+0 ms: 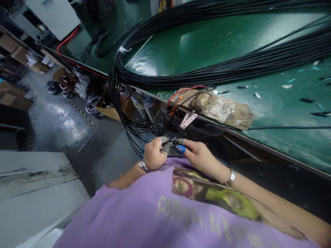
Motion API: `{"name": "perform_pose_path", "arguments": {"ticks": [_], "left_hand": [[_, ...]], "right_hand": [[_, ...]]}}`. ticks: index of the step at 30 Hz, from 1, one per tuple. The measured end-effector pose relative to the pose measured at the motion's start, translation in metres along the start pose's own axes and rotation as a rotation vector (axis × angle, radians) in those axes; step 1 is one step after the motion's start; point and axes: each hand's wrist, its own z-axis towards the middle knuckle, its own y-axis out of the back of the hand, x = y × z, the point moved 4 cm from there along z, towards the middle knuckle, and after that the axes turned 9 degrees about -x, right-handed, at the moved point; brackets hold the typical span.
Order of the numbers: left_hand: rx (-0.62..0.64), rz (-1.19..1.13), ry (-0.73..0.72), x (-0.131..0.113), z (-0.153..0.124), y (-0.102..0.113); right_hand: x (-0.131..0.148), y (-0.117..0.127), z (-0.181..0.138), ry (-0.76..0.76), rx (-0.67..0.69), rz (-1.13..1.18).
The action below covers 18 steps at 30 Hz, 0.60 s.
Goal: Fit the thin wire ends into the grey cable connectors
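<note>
My left hand [155, 151], with covered fingertips and a watch at the wrist, is closed in a pinch on the end of a black cable. Close against it, my right hand [198, 155] pinches at the same cable end, where short pale strands show between the fingertips. A blue cover sits on one right finger, and a silver bracelet is on that wrist. Several black cable ends [130, 129] hang from the table edge just left of my left hand. They belong to a thick bundle of black cables [160, 81] looped on the green table.
The green table [201, 55] has cable scraps on its right part. A taped cardboard piece [224, 112] lies at its edge, beside a pink clip [188, 120] and red wires [178, 93]. Below stands an open cardboard box [111, 112]. A white surface [38, 186] is at the left.
</note>
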Motion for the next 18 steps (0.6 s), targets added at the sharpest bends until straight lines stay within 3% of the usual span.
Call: {"name": "perform_pose_path", "arguments": {"ticks": [5,11,18], "left_hand": [[0.080,-0.205,0.115,0.005,0.002,0.000],[0.294,-0.668,0.413,0.006,0.010,-0.003],[0.463,-0.997,0.777,0.011,0.001,-0.010]], "right_hand": [[0.002,0.000,0.001,0.002,0.038,0.026],[0.006,0.004,0.002,0.006,0.143,-0.005],[0.013,0.007,0.005,0.041,0.262,-0.033]]}}
